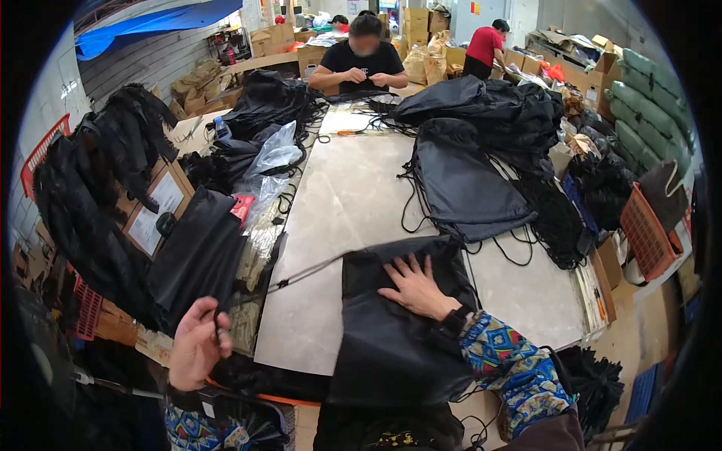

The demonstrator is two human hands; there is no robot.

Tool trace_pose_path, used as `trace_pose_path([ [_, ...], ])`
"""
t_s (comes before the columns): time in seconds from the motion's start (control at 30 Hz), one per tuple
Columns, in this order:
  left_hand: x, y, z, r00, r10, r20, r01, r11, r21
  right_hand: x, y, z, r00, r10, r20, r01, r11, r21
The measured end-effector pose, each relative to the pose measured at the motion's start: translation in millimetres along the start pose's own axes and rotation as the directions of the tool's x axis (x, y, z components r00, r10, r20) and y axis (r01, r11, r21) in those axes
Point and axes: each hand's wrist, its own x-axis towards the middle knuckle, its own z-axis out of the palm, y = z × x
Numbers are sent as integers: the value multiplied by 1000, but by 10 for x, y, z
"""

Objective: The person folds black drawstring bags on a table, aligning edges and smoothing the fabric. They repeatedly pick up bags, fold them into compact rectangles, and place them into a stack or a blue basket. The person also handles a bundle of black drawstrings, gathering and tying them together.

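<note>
A black drawstring bag [398,338] lies flat at the table's near edge, its lower end hanging toward me. My right hand [420,292] rests on its upper part with fingers spread, pressing the fabric down. From the bag's upper left corner a black drawcord [316,269] runs taut to the left, with a knot partway along. My left hand [199,342] is closed on the cord, out past the table's near left corner. The fingers partly hide the cord's end, and they look slightly blurred.
Finished-looking black drawstring bags [466,177] are piled at the right, with loose cords. Black fabric pieces [199,248] and clear plastic bags [274,154] lie along the left. A co-worker [361,64] sits across the pale tabletop [353,177]; orange crates [650,229] stand at the right.
</note>
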Motion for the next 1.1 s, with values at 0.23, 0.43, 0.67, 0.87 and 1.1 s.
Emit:
trace_pose_path([
  [0.23,1043,-928,1299,801,-309,513,-282,560,779,730,20,179,967,-53,-249,186,817,547],
  [0.43,1529,-1731,873,788,65,612,-590,-201,782,243,68,-381,643,296,-707,-188,955,229],
  [0.67,1810,-1838,725,890,-177,420,-455,-311,834,-240,364,-501,790,162,591,-588,-73,806],
  [0.87,1839,-1717,675,914,-261,310,-381,-289,878,-1207,1061,-989,971,146,187,-85,-525,847],
  [1.1,1933,-1700,688,906,-240,349,-407,-269,873,-1291,959,-1334,954,41,-299,300,-209,931],
])
